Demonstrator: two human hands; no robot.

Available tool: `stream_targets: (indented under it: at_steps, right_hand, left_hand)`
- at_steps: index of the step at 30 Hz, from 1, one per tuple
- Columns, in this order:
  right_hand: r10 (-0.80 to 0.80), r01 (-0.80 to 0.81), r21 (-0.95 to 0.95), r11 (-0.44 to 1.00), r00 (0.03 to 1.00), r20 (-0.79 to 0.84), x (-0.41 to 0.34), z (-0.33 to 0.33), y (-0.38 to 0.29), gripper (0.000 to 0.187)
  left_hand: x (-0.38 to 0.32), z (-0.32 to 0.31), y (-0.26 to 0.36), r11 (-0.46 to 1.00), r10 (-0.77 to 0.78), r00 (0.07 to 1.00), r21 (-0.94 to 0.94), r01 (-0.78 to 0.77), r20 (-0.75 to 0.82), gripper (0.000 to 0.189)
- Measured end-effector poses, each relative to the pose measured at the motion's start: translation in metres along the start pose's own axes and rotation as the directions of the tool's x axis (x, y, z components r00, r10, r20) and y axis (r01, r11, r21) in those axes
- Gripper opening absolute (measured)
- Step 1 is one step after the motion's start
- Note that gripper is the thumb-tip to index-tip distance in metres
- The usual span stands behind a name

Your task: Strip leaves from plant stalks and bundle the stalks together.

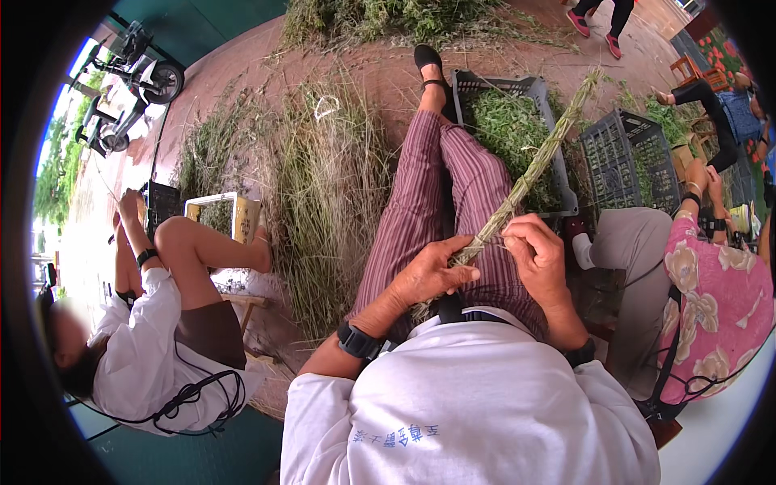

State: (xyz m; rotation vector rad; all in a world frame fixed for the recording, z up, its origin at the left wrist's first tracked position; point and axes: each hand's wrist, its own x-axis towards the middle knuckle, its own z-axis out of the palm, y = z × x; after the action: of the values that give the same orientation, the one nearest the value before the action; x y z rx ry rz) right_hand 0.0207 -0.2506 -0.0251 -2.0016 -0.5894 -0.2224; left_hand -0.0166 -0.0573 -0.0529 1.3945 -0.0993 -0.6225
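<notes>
A long, thin bundle of dried plant stalks (536,163), wrapped around with stalks, slants across my lap towards the upper right. My left hand (433,270) is closed around its lower end, the thumb lying over it. Beside the bundle, my right hand (535,250) pinches a thin strand between thumb and fingers. The lower tip of the bundle is partly hidden behind my left hand. Beneath it are my striped trousers (403,206).
A heap of long stalks (333,200) covers the floor at left. Grey plastic crates (564,182) with green plants stand at right. Co-workers sit close on both sides, one in a white shirt (136,357), one in a pink floral top (715,303). More stalks (388,21) lie ahead.
</notes>
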Motion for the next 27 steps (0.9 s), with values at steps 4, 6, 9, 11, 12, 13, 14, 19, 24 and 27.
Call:
stream_targets:
  at_steps: [4,6,9,11,12,13,14,19,24,27]
  right_hand:
    - [0.028,-0.024,-0.051,0.998,0.998,0.064,0.001,-0.005,-0.008,0.016]
    - [-0.082,0.084,-0.058,0.995,0.996,0.031,0.004,-0.003,-0.012,0.016]
    - [-0.108,0.109,-0.049,0.993,0.994,0.024,0.005,-0.004,-0.015,0.016]
    - [-0.101,0.101,-0.018,0.995,0.995,0.022,0.005,-0.004,-0.016,0.015]
    - [-0.093,0.093,0.011,0.996,0.996,0.018,0.005,-0.004,-0.016,0.015]
    - [-0.09,0.09,0.011,0.996,0.996,0.019,0.005,-0.005,-0.016,0.015]
    - [-0.067,0.066,0.027,0.997,0.997,0.024,0.005,-0.005,-0.017,0.016]
    - [0.015,-0.016,0.036,0.999,1.0,0.018,0.006,-0.007,-0.022,0.014]
    - [-0.12,0.12,-0.058,0.991,0.993,0.016,0.01,-0.01,-0.021,0.015]
    - [-0.15,0.152,-0.081,0.985,0.988,0.025,0.009,-0.009,-0.018,0.016]
  left_hand:
    - [-0.005,0.002,0.006,1.0,0.012,0.999,0.022,-0.011,-0.041,0.051]
    - [-0.006,0.002,0.005,0.998,0.035,0.997,0.053,-0.031,-0.072,0.053]
    - [-0.005,0.001,-0.001,0.993,0.082,0.994,-0.084,-0.088,-0.066,0.054]
    - [-0.006,0.0,-0.003,0.982,0.156,0.982,-0.091,-0.166,-0.102,0.052]
    - [-0.006,0.0,-0.001,0.982,0.155,0.983,-0.092,-0.164,-0.101,0.052]
    - [-0.007,0.0,0.003,0.984,0.17,0.98,-0.034,-0.175,-0.106,0.05]
    - [-0.008,-0.001,0.006,0.983,0.186,0.976,0.024,-0.184,-0.109,0.049]
    - [-0.008,0.0,0.014,0.96,0.265,0.959,0.123,-0.253,-0.097,0.045]
    - [-0.004,-0.001,0.009,0.939,0.321,0.941,0.169,-0.3,-0.111,0.045]
    - [-0.004,-0.002,0.007,0.93,0.337,0.933,0.196,-0.31,-0.127,0.046]
